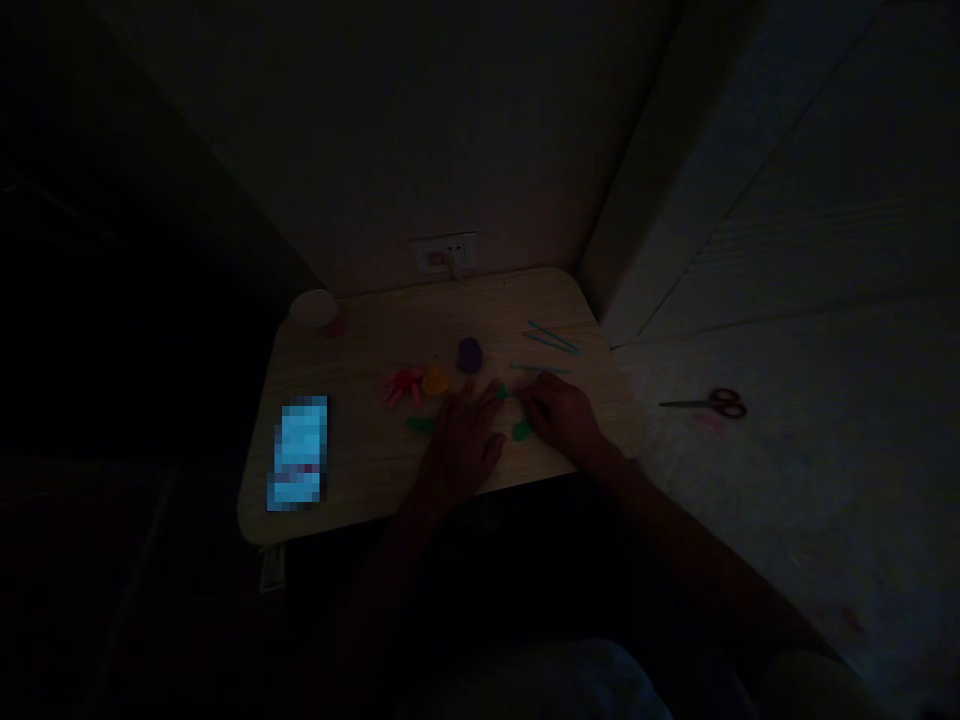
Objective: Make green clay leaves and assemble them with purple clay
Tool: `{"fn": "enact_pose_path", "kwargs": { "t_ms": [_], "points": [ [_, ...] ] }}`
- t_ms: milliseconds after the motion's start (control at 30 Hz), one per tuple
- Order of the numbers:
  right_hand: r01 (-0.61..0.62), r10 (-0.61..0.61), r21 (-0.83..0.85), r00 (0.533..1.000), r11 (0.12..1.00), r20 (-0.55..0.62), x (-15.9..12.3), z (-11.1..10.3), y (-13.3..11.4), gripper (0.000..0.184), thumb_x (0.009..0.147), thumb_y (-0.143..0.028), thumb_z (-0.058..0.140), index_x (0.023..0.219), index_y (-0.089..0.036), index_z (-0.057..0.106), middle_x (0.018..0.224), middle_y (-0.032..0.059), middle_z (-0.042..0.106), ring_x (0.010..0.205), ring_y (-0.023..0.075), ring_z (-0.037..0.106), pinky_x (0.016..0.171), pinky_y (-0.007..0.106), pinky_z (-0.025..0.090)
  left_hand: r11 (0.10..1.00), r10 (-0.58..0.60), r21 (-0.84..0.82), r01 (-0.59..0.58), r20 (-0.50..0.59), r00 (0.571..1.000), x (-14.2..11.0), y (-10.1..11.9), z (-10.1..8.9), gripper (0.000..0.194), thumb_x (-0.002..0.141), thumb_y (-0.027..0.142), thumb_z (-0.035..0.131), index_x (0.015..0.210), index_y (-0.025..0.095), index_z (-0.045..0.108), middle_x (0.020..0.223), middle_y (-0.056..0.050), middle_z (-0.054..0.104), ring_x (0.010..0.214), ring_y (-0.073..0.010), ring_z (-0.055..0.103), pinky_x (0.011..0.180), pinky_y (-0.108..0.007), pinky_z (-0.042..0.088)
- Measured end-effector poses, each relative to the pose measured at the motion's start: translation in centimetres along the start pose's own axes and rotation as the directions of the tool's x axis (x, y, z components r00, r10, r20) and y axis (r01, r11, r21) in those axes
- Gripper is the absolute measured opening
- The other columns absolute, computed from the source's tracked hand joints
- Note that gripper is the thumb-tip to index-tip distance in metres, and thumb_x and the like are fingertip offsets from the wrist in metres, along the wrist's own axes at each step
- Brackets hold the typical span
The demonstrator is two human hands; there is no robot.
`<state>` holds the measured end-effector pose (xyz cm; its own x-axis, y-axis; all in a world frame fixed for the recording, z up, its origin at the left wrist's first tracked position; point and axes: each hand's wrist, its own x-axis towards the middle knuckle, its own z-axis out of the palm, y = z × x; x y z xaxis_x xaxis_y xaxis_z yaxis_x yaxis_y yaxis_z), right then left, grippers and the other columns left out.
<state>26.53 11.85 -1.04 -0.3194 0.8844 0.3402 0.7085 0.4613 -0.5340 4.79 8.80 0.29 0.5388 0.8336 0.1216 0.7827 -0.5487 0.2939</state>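
In dim light, my left hand [459,440] lies over the small wooden table, palm down with its fingers apart. Its fingertips are beside a small green clay piece [502,392]. My right hand [561,412] is closed in a pinch around a thin modelling tool [514,393], whose tip meets that piece; the rest is hidden by the fingers. One flat green clay piece [523,430] lies below my right hand. Another green strip [421,425] is partly covered by my left hand. Further left are a pink clay shape with prongs [404,386] and yellow-orange clay [435,380].
A purple clay lump [470,355] sits behind my hands. Thin blue tools [555,338] lie at the table's back right. A lit phone [298,455] is at left, with a pale round cup-like object [314,309] behind it. Scissors [709,403] lie off the table, right.
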Motion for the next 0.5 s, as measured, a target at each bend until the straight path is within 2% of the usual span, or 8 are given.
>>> {"fn": "enact_pose_path", "kwargs": {
  "t_ms": [200,400,500],
  "points": [
    [-0.008,0.008,-0.01,1.0,1.0,0.014,-0.03,-0.14,-0.29,0.021,0.098,-0.016,0.054,0.093,-0.02,0.075,0.093,0.0094,0.069,0.084,0.0225,0.065,0.075,0.032,0.052,1.0,0.006,-0.002,-0.006,0.004,1.0,0.02,0.03,-0.13,0.055,0.102,0.029,0.048,0.156,0.021,0.041,0.171,-0.004,0.031,0.161,-0.0315,0.019,0.13,-0.057,0.02],
    [0.017,-0.017,-0.034,1.0,0.999,0.018,-0.07,-0.05,-0.34,0.021,0.099,-0.019,0.053,0.094,-0.02,0.074,0.093,0.0096,0.069,0.084,0.0221,0.065,0.073,0.032,0.051,1.0,-0.007,-0.008,0.007,0.005,1.0,-0.01,0.06,-0.03,0.063,0.103,0.029,0.046,0.163,0.02,0.028,0.171,-0.007,0.032,0.16,-0.0324,0.02,0.13,-0.058,0.02],
    [0.025,-0.025,-0.033,1.0,0.999,0.011,-0.11,0.02,-0.26,0.021,0.099,-0.019,0.054,0.094,-0.019,0.074,0.093,0.0092,0.069,0.083,0.0215,0.065,0.072,0.031,0.05,1.0,0.002,-0.006,-0.002,0.003,1.0,-0.03,0.08,-0.04,0.064,0.103,0.028,0.046,0.163,0.019,0.026,0.171,-0.007,0.031,0.161,-0.0323,0.019,0.13,-0.058,0.02]
  ]
}}
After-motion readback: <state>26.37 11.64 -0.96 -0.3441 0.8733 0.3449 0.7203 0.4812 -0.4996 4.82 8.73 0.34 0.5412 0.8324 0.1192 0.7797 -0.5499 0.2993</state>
